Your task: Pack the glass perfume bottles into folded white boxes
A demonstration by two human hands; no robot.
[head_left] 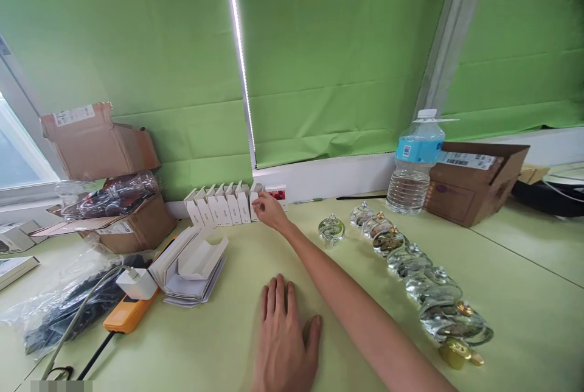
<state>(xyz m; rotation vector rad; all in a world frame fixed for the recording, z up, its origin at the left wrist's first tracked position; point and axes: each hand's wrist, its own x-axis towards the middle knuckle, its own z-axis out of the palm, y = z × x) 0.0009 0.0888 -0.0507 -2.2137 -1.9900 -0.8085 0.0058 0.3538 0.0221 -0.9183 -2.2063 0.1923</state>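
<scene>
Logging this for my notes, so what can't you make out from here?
Head view:
Lettering on the white cartons: too small.
Carton by the right hand: fingers hide its top.
Left hand: wrist cut off by bottom edge.
Inside of the brown carton: hidden by its wall.

The right hand (269, 209) touches the last of a row of white cartons (223, 206) at the far edge; the left hand (283, 337) lies flat on the table (219, 343), left of what seem to be glass perfume bottles (410, 264).
</scene>
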